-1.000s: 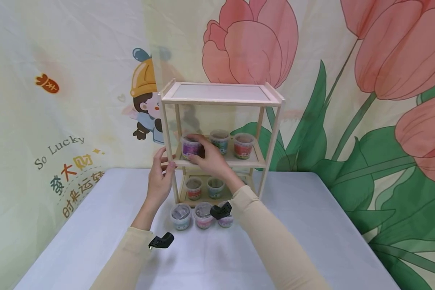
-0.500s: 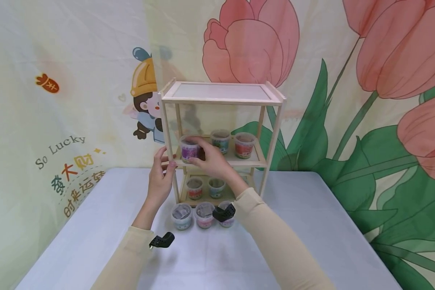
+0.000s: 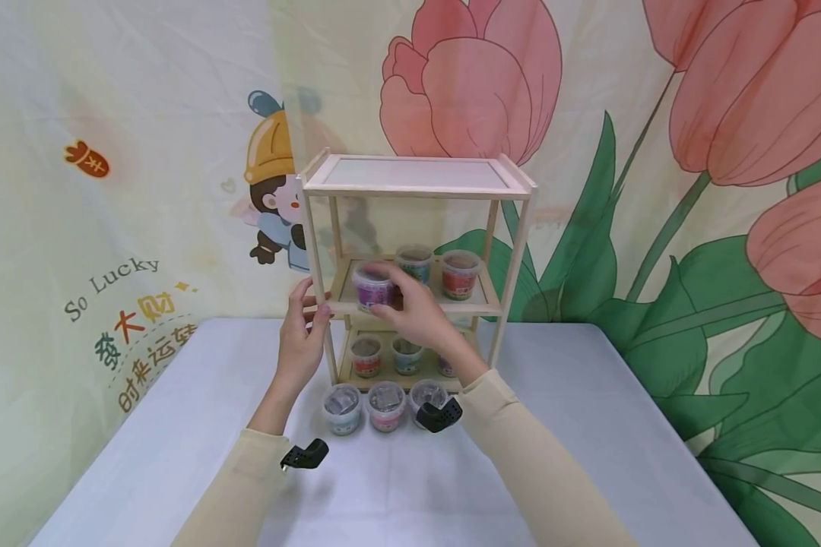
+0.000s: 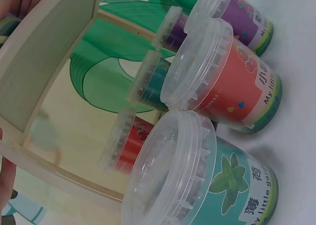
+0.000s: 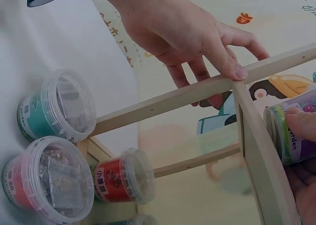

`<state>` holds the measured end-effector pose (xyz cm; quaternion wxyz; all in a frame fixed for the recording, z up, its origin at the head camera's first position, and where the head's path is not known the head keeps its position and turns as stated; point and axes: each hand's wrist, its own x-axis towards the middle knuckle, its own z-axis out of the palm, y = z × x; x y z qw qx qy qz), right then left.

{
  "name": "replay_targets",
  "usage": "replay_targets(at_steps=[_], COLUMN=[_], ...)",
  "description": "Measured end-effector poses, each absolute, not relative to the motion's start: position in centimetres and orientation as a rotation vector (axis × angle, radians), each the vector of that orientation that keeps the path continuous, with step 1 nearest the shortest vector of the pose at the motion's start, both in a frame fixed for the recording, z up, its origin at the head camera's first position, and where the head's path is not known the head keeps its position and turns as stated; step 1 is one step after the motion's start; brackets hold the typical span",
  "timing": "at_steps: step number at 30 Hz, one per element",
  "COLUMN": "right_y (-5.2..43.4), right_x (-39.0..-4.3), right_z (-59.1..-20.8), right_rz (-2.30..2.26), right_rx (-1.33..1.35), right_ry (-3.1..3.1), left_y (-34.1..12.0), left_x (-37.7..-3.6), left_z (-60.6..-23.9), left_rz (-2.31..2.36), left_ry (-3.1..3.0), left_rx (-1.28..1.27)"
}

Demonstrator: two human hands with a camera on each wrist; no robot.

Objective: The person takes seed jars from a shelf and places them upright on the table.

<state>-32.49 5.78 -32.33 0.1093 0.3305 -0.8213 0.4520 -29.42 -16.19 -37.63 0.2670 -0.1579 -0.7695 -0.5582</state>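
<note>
Tulips and a cartoon child in a yellow cap cover the backdrop cloth behind a pale desk (image 3: 178,425). From the head view, a three-tier wooden shelf rack (image 3: 417,186) stands at the far middle of the desk. The right hand (image 3: 410,308) holds a purple-labelled tub (image 3: 372,285) at the left part of the middle tier, fingers curled round its side, the grip closed on it. Further right on that tier stand a teal-labelled tub (image 3: 414,264) and a red-labelled tub (image 3: 460,273). The left hand (image 3: 302,334) pinches the rack's near left post at middle-tier height, thumb and fingers either side. More tubs sit on the bottom tier, and three tubs (image 3: 385,406) stand in a row on the desk just in front of the rack.

The left wrist view shows the three desk tubs close up: a mint-green tub (image 4: 197,180) nearest, a red tub (image 4: 222,79) touching it, and a purple tub (image 4: 237,18) beyond; the rack's wooden frame fills the left edge.

The right wrist view shows the left hand (image 5: 182,32) with its fingertips (image 5: 236,69) pressed to the post, and the purple-labelled tub (image 5: 291,131) at the right edge under the right hand's finger.
</note>
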Motion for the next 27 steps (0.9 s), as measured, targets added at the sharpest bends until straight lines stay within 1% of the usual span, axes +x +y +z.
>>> replay_targets(at_steps=[15,27], right_y=[8.2,10.3], right_x=[-30.1,-28.1], right_z=[-32.6,-33.6], right_rz=[1.354,1.351], right_rx=[1.015,0.966], right_ry=[-2.353,-2.329], left_y=[-16.2,-16.2], left_x=[-29.4,-29.5], left_z=[-37.7,-37.7], left_rz=[-1.521,-1.532], left_ry=[-2.084,-2.078], left_rx=[-0.414,-0.408])
